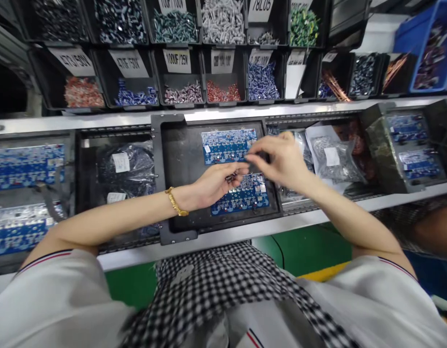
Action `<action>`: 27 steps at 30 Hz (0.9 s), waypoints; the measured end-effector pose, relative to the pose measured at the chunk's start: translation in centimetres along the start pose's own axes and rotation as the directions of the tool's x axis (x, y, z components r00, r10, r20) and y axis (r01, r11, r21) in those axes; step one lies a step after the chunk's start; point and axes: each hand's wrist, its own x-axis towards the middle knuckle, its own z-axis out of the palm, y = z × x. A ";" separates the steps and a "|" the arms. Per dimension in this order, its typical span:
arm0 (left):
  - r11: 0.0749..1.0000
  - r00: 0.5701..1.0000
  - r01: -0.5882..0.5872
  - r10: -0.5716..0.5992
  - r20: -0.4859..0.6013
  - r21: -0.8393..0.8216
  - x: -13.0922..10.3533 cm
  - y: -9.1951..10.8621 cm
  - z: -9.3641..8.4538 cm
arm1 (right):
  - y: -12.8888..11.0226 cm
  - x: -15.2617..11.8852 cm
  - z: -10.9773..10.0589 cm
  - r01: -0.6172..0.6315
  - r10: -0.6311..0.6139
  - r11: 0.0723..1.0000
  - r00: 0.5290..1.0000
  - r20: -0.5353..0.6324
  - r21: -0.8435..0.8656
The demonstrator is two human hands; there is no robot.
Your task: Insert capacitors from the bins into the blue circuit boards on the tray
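Observation:
Two blue circuit boards lie in a black tray point(180, 150), an upper board point(229, 141) and a lower board point(241, 200). My left hand point(218, 182), with a gold bracelet at the wrist, is over the lower board's left part, its fingers curled around several small dark components point(230, 178). Close to its fingertips is my right hand point(277, 157), at the right edge of the upper board. Its thumb and forefinger are pinched together; whatever is between them is too small to make out.
Bins point(182, 96) of small components rise behind the rail. Bagged parts point(127, 166) lie left of the tray, more bags point(332, 154) to the right. Other boards point(27, 164) are at far left and right. A person's arm point(437, 229) shows at the right edge.

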 end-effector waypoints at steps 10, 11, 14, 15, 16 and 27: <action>0.985 1.000 -0.002 0.005 -0.017 0.173 3.2 2.2 0.1 | 8.0 6.6 3.0 0.030 -0.015 0.995 0.988 0.155 -0.093; 0.986 1.000 -0.010 0.014 -0.023 0.164 3.5 2.5 0.2 | 8.0 6.6 3.2 0.042 -0.025 0.994 0.987 0.160 -0.104; 0.992 0.999 -0.018 0.022 -0.033 0.128 4.2 3.1 0.2 | 8.0 6.4 3.2 0.055 -0.032 0.989 0.986 0.164 -0.140; 0.993 0.999 -0.015 0.020 -0.042 0.114 4.5 3.2 0.2 | 8.0 6.3 3.2 0.059 -0.033 0.986 0.986 0.164 -0.155; 0.995 0.998 -0.012 0.017 -0.053 0.102 4.7 3.3 0.2 | 8.0 6.3 3.2 0.065 -0.037 0.983 0.986 0.164 -0.173; 0.999 0.999 0.031 -0.030 -0.025 0.022 5.4 3.7 -0.1 | 8.4 6.4 3.7 0.169 -0.102 0.931 0.971 0.214 -0.323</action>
